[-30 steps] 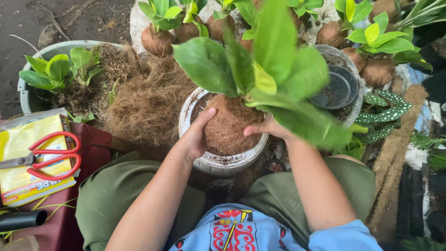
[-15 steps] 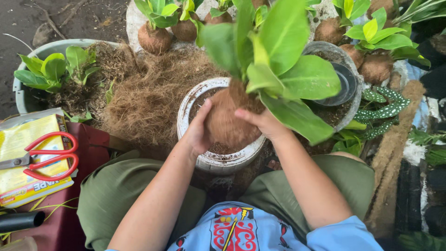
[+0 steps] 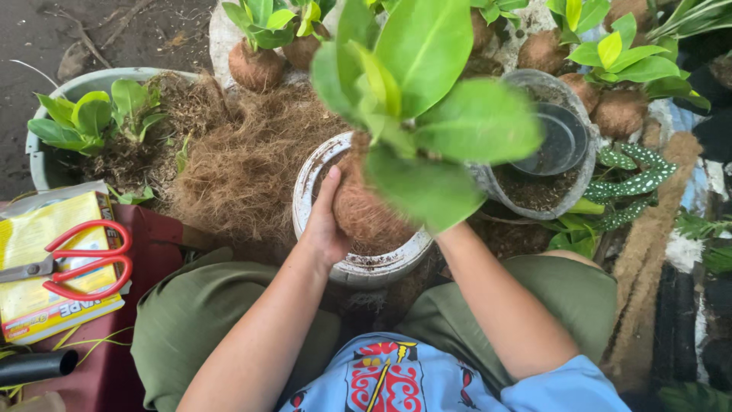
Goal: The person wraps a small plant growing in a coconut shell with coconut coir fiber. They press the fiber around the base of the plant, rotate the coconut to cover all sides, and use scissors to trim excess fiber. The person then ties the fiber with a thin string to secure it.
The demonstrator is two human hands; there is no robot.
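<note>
Hands [image 3: 326,221] cupped round fibre ball [image 3: 366,210]

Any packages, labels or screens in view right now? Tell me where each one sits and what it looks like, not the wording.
Yellow package: far left, lying flat on a dark red surface; rectangular, yellow with a white edge and dark print, partly covered by red-handled scissors.
No screens or signs visible.
</note>
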